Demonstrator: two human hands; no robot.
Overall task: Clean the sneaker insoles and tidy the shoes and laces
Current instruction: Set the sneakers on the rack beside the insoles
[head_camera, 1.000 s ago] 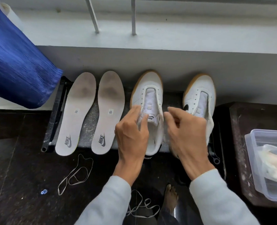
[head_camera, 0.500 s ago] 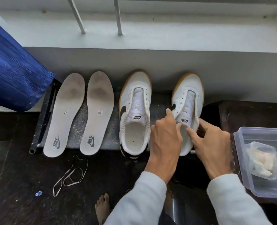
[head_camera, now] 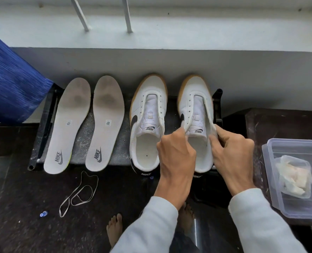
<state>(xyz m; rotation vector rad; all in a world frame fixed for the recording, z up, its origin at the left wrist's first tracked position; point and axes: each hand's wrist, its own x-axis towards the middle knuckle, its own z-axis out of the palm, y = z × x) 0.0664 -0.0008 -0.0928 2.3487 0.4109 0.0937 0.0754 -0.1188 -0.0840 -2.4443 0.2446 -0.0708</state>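
"On the black rack, which item is in hand?" asks the trainee.

"The right-side sneaker," the instructor replies. "It stands toe to the wall at the end of the row, just beside the left-side sneaker. The two insoles lie flat further left on the same rack. One loose lace lies on the dark floor in front."

"How should the sneaker be expected to handle?"

"It is probably light. The gum sole is likely stiff, and the unlaced upper looks soft and will splay. The padded collar yields under the fingers. Hold it at the collar on both sides of the opening, or under the sole to lift it. Do not pull on the tongue."

"State of the hands?"

"The left hand has its fingers curled and pinches the collar edge on the side facing the other sneaker. The right hand has its fingers curled round the opposite collar edge, with the thumb on the rim. Neither hand holds anything else. Together they appear to spread or square the opening."

"Any hazard?"

"The plastic container sits near the right forearm, so keep the elbow in."
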